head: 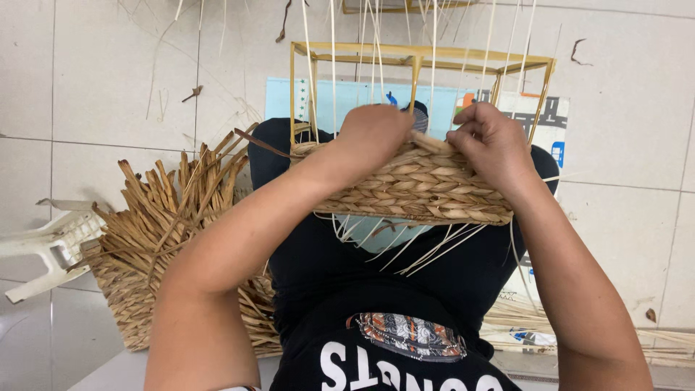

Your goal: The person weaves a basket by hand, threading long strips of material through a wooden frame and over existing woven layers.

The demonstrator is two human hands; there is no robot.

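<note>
A partly woven basket (413, 190) of tan straw sits on my lap, built on a yellow metal frame (423, 55) with thin pale upright strands (376, 43). My left hand (373, 134) presses on the top edge of the weave, fingers curled over it. At the same edge, a little to the right, my right hand (491, 141) pinches a flat straw strand (433, 143). Loose pale strands hang below the woven band.
A bundle of dried straw (163, 232) lies on the tiled floor at my left, beside a white plastic stool (43, 250). A light blue mat (347, 98) lies under the frame. More straw lies at the lower right (651, 347).
</note>
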